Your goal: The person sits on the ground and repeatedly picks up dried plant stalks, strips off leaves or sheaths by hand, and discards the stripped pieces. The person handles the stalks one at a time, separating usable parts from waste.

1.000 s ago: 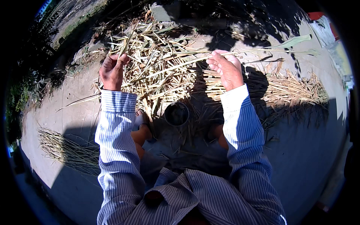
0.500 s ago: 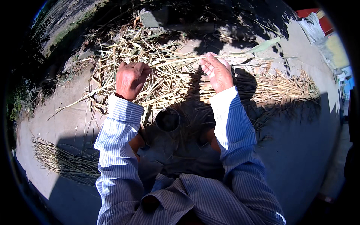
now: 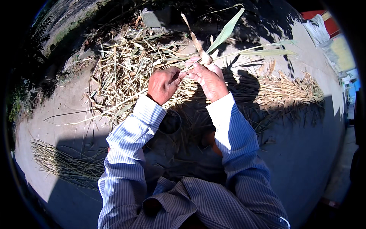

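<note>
My left hand point(image 3: 164, 85) is closed in a pinch on a thin leafy stalk, its knuckles facing up. Close beside it, my right hand point(image 3: 211, 81) grips the same stalk, thumb and fingers around it. From the right hand a broad pale green leaf point(image 3: 228, 31) and a curled tan leaf sheath point(image 3: 198, 45) stick out toward the far side. More narrow leaves point(image 3: 263, 52) reach out to the right. Beneath both hands lies a loose heap of dry leaves and stalks point(image 3: 126, 65). Where the fingers meet, part of the stalk is hidden.
A bundle of straw-coloured stalks point(image 3: 284, 91) lies to the right, partly shaded. Thin greenish stalks point(image 3: 65, 162) form another pile at the near left. A round dark container point(image 3: 170, 123) stands below my left hand. At the far side sits a grey block point(image 3: 155, 18).
My left hand has moved right, close to my right hand. The leaves at my right hand now fan up and away, where before the stalk stretched sideways between the hands.
</note>
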A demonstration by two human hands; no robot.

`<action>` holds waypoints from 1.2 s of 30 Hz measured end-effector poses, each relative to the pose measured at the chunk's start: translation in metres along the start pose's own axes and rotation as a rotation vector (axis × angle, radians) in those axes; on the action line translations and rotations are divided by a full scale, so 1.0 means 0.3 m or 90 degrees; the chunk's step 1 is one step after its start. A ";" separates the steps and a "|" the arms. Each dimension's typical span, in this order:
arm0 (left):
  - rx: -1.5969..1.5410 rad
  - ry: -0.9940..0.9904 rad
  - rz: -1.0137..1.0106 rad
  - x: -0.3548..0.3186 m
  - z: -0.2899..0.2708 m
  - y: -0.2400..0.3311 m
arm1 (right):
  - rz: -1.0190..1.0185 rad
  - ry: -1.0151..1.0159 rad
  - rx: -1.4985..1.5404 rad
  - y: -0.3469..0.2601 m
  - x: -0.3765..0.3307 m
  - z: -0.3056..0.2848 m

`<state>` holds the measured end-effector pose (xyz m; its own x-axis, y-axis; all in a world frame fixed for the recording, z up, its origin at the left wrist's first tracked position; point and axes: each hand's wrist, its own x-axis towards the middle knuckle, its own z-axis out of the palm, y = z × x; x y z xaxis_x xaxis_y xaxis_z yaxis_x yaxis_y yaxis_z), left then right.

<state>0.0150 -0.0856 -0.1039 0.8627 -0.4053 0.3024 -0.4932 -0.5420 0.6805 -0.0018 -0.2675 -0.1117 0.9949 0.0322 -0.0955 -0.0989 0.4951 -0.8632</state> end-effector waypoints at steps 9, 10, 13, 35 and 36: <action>-0.605 0.012 -0.317 0.009 0.059 -0.101 | 0.021 0.034 -0.202 -0.003 -0.022 0.020; -0.630 0.028 -0.310 0.015 0.035 -0.113 | 0.027 0.036 -0.192 -0.002 -0.026 0.014; -0.456 -0.002 -0.187 0.033 -0.005 -0.171 | 0.022 0.041 -0.165 -0.008 -0.025 -0.009; -0.558 0.191 -0.413 -0.024 -0.235 -0.386 | -0.022 0.064 -0.134 -0.051 0.000 -0.070; -0.571 0.215 -0.403 -0.026 -0.262 -0.439 | -0.025 0.072 -0.142 -0.054 0.005 -0.093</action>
<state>0.0820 0.0469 -0.1432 0.9804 0.0437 -0.1921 0.1801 0.1963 0.9639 0.0007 -0.2999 -0.1117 0.9907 -0.0870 -0.1046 -0.0754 0.2895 -0.9542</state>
